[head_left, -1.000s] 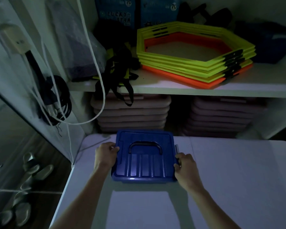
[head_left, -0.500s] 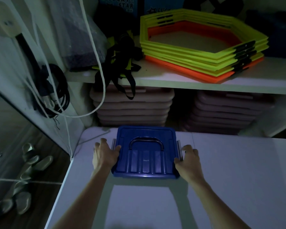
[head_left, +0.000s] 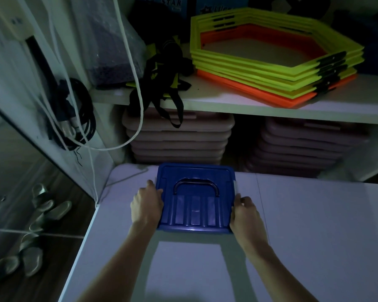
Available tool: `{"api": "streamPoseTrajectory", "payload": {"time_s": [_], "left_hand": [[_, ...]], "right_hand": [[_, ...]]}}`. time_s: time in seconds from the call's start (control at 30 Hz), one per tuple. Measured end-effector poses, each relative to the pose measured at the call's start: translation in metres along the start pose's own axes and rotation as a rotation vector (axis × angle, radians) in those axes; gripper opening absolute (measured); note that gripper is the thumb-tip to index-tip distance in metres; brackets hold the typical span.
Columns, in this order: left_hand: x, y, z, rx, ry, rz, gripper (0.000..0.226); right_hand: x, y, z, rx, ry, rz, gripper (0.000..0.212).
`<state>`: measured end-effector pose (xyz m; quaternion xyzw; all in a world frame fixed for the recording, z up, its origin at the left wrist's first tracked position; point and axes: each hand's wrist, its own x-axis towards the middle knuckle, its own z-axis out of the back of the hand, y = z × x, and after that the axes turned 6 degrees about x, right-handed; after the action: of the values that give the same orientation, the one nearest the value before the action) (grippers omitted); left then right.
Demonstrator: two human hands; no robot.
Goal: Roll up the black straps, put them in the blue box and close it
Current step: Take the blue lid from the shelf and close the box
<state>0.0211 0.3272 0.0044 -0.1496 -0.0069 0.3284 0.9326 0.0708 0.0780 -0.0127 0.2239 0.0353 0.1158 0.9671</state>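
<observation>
The blue box [head_left: 194,212] sits on the white table [head_left: 314,236] with its lid on and a dark handle lying flat on top. My left hand [head_left: 146,203] grips the box's left edge, fingers curled over the side clip. My right hand [head_left: 246,214] grips the right edge by the grey clip. Whatever is inside the box is hidden. A tangle of black straps [head_left: 164,83] hangs over the front of the shelf above.
Stacked yellow and orange hexagon rings [head_left: 271,68] fill the shelf [head_left: 249,105]. Piles of pinkish lids [head_left: 177,138] stand behind the table. White and black cables [head_left: 79,118] hang on the left wall. Sandals [head_left: 42,205] lie on the floor at left.
The view has tilted down slightly. My right hand slid back along the box's right edge and closed on it; my left hand stayed on the left edge.
</observation>
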Motion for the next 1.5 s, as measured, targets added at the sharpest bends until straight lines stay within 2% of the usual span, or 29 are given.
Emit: {"api": "streamPoseTrajectory", "payload": {"time_s": [0.1, 0.23, 0.27, 0.33, 0.37, 0.4, 0.47, 0.57, 0.67, 0.73, 0.87, 1.0, 1.17, 1.27, 1.5], "left_hand": [[-0.002, -0.001, 0.0, 0.058, -0.015, -0.042, 0.023], [-0.003, -0.006, 0.0, 0.122, 0.0, -0.059, 0.018], [-0.004, -0.008, 0.0, 0.136, 0.013, -0.059, 0.016], [-0.003, -0.01, 0.001, 0.166, 0.022, -0.065, 0.014], [-0.003, -0.01, 0.002, 0.164, 0.021, -0.068, 0.013], [-0.004, -0.01, 0.003, 0.13, 0.009, -0.062, 0.011], [-0.003, -0.007, 0.007, -0.002, -0.014, -0.011, 0.013], [0.008, 0.006, 0.01, -0.367, 0.006, 0.182, 0.027], [0.019, 0.021, 0.011, -0.793, 0.149, 0.41, 0.025], [0.023, 0.026, 0.008, -0.938, 0.26, 0.493, 0.024], [0.037, 0.03, -0.005, -0.811, 0.368, 0.431, 0.025], [0.04, 0.021, 0.0, -0.664, 0.349, 0.388, 0.036], [0.046, 0.017, -0.003, -0.515, 0.349, 0.39, 0.047], [0.044, 0.013, -0.001, -0.46, 0.368, 0.347, 0.039], [0.034, 0.004, -0.002, -0.379, 0.303, 0.294, 0.045]], "right_hand": [[-0.002, -0.003, 0.004, 0.035, 0.006, 0.059, 0.041], [0.006, -0.007, 0.01, 0.178, -0.029, 0.111, 0.017], [0.009, -0.008, 0.012, 0.237, -0.04, 0.1, 0.016], [0.015, -0.011, 0.015, 0.379, -0.064, 0.044, 0.028], [0.018, -0.011, 0.019, 0.471, -0.072, -0.027, 0.034], [0.021, -0.011, 0.021, 0.555, -0.079, -0.127, 0.031], [0.029, -0.011, 0.022, 0.663, -0.056, -0.354, 0.007], [0.042, -0.014, 0.02, 0.792, 0.136, -0.623, 0.025], [0.047, -0.011, 0.027, 0.848, 0.23, -0.664, 0.027], [0.049, -0.01, 0.029, 0.82, 0.246, -0.663, 0.024], [0.053, -0.01, 0.024, 0.708, 0.299, -0.625, 0.023], [0.053, -0.005, 0.015, 0.578, 0.25, -0.555, 0.042], [0.051, -0.005, 0.014, 0.524, 0.268, -0.515, 0.033], [0.048, -0.001, 0.014, 0.489, 0.267, -0.484, 0.02], [0.042, 0.001, 0.014, 0.465, 0.235, -0.455, 0.021]]}}
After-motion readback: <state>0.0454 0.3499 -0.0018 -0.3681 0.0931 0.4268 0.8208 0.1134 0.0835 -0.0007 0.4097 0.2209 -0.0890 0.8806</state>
